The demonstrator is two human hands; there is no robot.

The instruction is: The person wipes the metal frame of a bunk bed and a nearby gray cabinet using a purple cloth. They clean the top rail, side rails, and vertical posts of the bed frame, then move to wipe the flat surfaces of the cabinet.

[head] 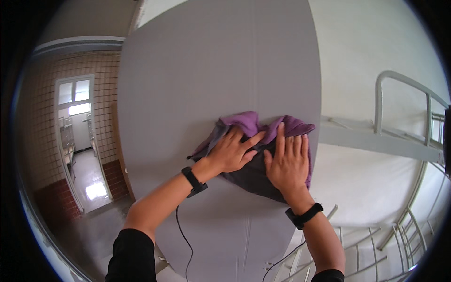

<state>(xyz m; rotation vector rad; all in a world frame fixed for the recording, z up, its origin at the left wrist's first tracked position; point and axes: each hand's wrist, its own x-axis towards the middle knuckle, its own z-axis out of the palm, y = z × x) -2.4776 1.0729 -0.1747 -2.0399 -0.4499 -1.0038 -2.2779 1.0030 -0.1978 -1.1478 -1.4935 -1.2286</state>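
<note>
A purple and dark grey cloth (260, 176) lies spread against a large smooth grey panel (218, 70), its upper edge bunched into purple folds. My left hand (230, 149) presses on the cloth's left half, with some fingertips tucked at the fold and the thumb pointing right. On the right half, my right hand (289, 160) lies flat with its fingers pointing up, holding the cloth to the panel. The two hands are close together but apart. Each wrist wears a black band, and a thin dark cable hangs below each.
At right, a grey metal bunk-bed frame (380, 137) stands against a white wall (359, 46). More metal rails (366, 243) are at lower right. To the left, a tiled wall (107, 116) surrounds an open doorway (84, 176) leading to another room.
</note>
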